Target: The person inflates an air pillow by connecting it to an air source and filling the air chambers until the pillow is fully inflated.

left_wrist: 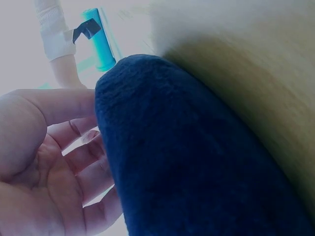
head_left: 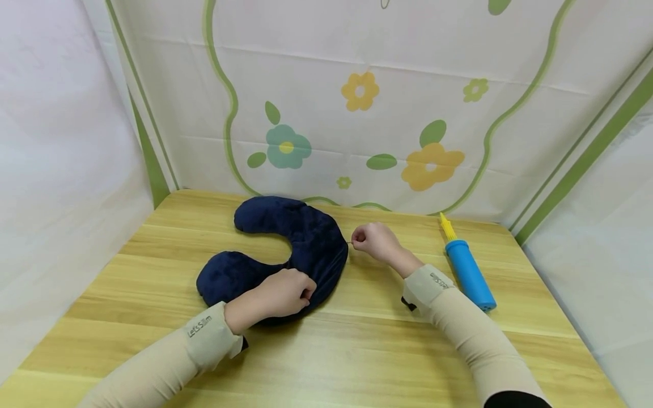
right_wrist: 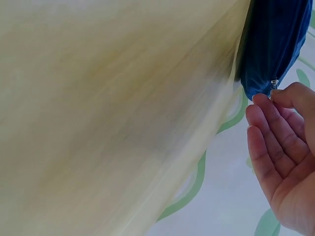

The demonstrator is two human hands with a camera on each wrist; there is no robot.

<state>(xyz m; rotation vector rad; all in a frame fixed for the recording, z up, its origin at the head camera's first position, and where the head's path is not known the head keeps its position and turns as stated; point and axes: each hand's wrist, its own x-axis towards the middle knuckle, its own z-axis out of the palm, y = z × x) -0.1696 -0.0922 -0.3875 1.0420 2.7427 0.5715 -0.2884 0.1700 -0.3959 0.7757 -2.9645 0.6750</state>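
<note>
A dark navy U-shaped neck pillow in plush fabric lies on the table, its opening toward the left. My left hand holds its near side, thumb and fingers at the fabric; in the left wrist view the pillow covers the fingertips of that hand. At the pillow's right end, my right hand pinches a small zipper pull between thumb and forefinger. The right wrist view shows the metal zipper slider at the pillow's edge, with the other fingers of the hand loosely bent.
A blue hand pump with a yellow nozzle lies to the right of my right hand. The wood-grain table meets a white curtain printed with flowers at the back. White cloth hangs on both sides.
</note>
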